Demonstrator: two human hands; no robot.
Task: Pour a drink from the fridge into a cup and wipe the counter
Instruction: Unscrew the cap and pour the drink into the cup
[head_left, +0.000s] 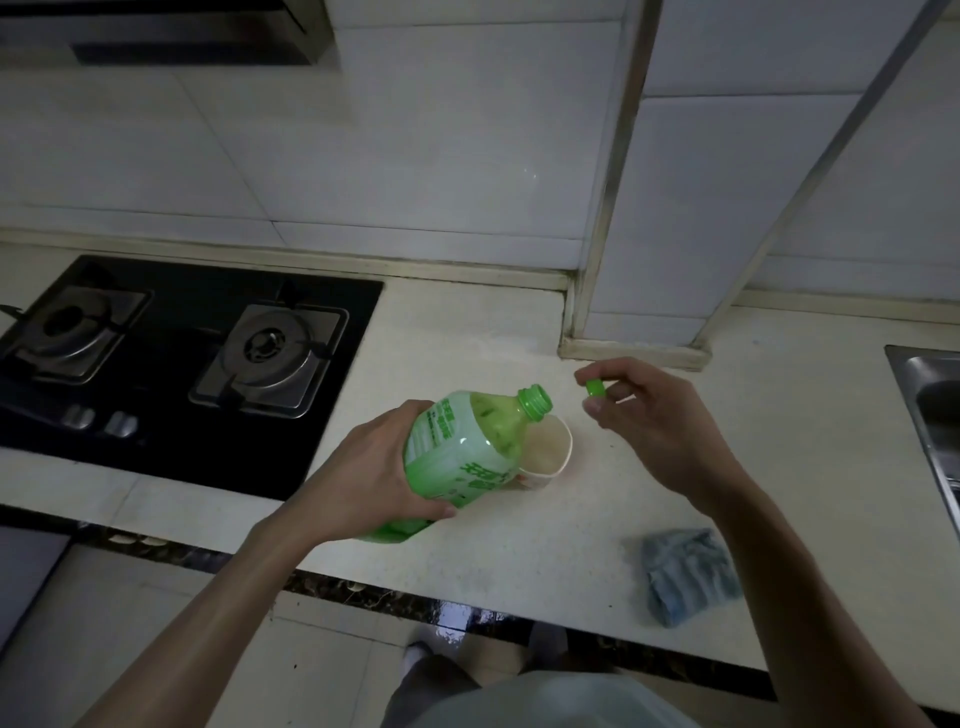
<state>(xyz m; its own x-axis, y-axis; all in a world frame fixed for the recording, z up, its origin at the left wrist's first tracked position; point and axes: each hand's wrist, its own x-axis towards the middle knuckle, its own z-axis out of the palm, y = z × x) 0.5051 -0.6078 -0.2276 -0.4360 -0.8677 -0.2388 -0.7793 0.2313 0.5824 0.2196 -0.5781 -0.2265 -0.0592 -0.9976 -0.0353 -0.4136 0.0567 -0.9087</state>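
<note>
My left hand grips a green plastic bottle of pale drink, tilted to the right with its uncapped neck over the rim of a cream cup standing on the counter. No stream of liquid shows. My right hand hovers to the right of the cup and pinches the small green cap between thumb and fingers. A folded blue-grey cloth lies on the counter near the front edge, under my right forearm.
A black two-burner gas hob fills the counter's left side. A steel sink is at the right edge. A tiled pillar juts out behind the cup. The counter's dark front edge runs below.
</note>
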